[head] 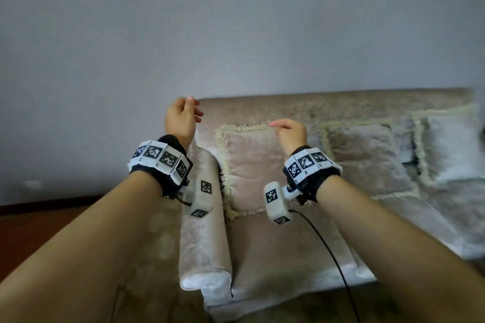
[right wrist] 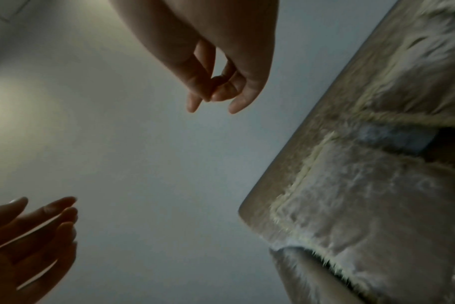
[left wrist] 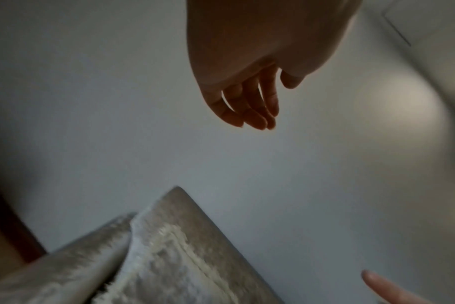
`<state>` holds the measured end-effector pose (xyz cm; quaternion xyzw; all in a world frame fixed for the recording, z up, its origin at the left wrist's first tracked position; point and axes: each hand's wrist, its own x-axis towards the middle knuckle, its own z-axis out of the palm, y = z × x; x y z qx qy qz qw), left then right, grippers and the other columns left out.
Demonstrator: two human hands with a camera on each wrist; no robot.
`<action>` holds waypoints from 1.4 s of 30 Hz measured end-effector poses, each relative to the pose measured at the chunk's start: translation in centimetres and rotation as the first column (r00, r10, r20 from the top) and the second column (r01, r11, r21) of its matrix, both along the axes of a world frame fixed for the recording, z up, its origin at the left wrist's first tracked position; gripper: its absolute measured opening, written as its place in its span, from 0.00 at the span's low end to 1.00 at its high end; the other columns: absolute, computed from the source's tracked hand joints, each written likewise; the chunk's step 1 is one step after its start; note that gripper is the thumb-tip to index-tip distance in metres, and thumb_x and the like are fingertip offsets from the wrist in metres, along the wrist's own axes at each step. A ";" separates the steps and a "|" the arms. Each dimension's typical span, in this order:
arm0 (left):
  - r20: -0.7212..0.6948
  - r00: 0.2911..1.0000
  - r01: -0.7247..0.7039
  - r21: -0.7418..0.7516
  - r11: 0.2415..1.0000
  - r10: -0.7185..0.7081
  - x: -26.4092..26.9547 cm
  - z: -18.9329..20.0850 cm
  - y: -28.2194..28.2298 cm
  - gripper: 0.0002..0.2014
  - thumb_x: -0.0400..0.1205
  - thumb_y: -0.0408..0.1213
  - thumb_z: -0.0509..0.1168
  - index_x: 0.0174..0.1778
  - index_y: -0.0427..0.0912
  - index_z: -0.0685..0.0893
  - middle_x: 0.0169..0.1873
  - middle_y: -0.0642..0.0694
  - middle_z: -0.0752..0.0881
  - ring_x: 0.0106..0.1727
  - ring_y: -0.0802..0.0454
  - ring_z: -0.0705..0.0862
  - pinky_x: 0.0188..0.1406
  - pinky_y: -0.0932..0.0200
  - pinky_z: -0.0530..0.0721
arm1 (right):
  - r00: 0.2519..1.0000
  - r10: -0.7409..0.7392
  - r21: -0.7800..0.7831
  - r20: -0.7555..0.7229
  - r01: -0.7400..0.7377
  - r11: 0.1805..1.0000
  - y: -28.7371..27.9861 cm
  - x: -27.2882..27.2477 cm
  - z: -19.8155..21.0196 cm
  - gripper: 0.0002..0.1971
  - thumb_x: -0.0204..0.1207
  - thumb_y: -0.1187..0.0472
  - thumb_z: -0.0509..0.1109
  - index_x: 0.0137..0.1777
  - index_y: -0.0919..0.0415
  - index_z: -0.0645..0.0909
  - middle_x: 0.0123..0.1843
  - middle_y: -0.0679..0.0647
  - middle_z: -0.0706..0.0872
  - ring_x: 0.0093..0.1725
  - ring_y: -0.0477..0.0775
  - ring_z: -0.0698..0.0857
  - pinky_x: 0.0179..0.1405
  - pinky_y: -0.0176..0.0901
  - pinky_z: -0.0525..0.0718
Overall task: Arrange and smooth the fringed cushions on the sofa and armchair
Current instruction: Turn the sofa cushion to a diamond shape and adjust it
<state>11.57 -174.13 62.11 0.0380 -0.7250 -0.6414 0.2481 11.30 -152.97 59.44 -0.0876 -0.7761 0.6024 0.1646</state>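
Observation:
A beige velvet sofa (head: 283, 252) stands against the wall. Three cream-fringed cushions lean on its backrest: the left cushion (head: 252, 165), the middle cushion (head: 367, 160) and the right cushion (head: 451, 147). My left hand (head: 195, 110) is raised above the sofa's left corner, fingers relaxed, holding nothing; the left wrist view shows the same hand (left wrist: 252, 102) against the wall. My right hand (head: 280, 124) hovers over the left cushion's top fringe. Its fingers (right wrist: 192, 86) are loosely curled towards the thumb, with nothing between them. Neither hand touches a cushion.
The rounded left armrest (head: 204, 238) runs towards me beside the left cushion. Dark wooden floor (head: 39, 223) lies left of the sofa. A black cable (head: 328, 249) hangs from my right wrist over the seat. A grey wall (head: 236, 34) fills the background.

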 end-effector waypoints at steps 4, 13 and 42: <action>-0.023 0.979 0.205 0.011 0.979 -0.204 -6.7 0.2 5.9 0.13 0.87 0.38 0.52 0.47 0.37 0.79 0.31 0.47 0.81 0.31 0.55 0.78 0.33 0.64 0.76 | 0.978 -0.209 -0.036 -0.001 0.209 0.977 5.6 -3.1 -0.2 0.22 0.74 0.76 0.56 0.37 0.54 0.88 0.52 0.55 0.88 0.47 0.53 0.83 0.44 0.41 0.80; 0.005 0.773 0.635 0.028 0.772 -0.635 -13.7 -0.3 25.2 0.15 0.87 0.41 0.52 0.37 0.46 0.77 0.30 0.47 0.80 0.30 0.55 0.77 0.30 0.67 0.75 | 0.842 -0.539 0.018 0.028 0.539 0.842 20.7 -1.9 -0.8 0.19 0.77 0.77 0.54 0.45 0.65 0.87 0.62 0.65 0.85 0.26 0.44 0.76 0.21 0.30 0.74; 0.076 0.508 0.847 0.137 0.514 -0.858 -26.4 -5.0 102.2 0.15 0.86 0.34 0.51 0.34 0.47 0.76 0.29 0.46 0.79 0.29 0.53 0.76 0.34 0.61 0.74 | 0.563 -0.814 0.034 0.142 0.819 0.573 89.1 -8.5 -2.7 0.21 0.75 0.77 0.53 0.50 0.64 0.87 0.33 0.51 0.77 0.21 0.47 0.67 0.16 0.32 0.66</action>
